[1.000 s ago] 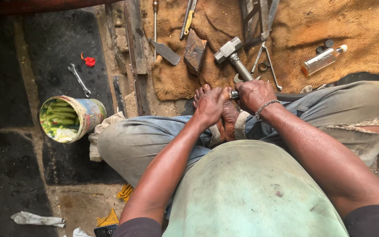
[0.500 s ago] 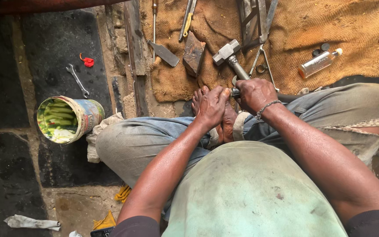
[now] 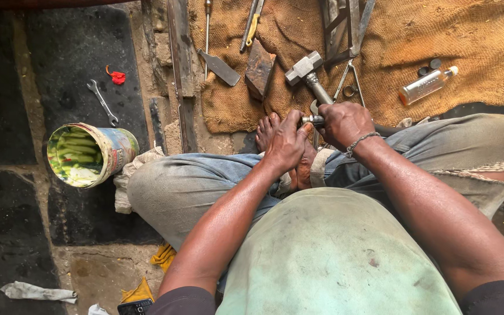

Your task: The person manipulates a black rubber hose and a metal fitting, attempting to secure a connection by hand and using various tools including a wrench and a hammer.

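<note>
The person sits cross-legged on a stone floor (image 3: 7, 233), looking down at both hands, which meet just above a bare foot (image 3: 266, 131). The left hand (image 3: 287, 143) lies curled with fingers pressed together, its thumb and forefinger pinching the end of a small metal piece (image 3: 312, 120). The right hand (image 3: 345, 122), with a bead bracelet (image 3: 361, 140) at the wrist, is closed in a fist around the other end of that piece. What the piece is cannot be told; most of it is hidden by the hands.

Just beyond the hands a hammer (image 3: 309, 73) lies on a burlap mat (image 3: 450, 46), its handle running down toward the right hand. Near it on the mat lie a dark metal block (image 3: 260, 73), a flat blade (image 3: 220, 67), a yellow-handled tool (image 3: 253, 26), thin tongs (image 3: 350, 79) and a small clear bottle (image 3: 426, 86).

To the left, well apart from the hands, an open tin can (image 3: 86, 154) lies on its side on the floor, with a wrench (image 3: 102, 102) and a red scrap (image 3: 116, 76) beyond it. A pale rag (image 3: 39, 291) lies near the bottom edge.
</note>
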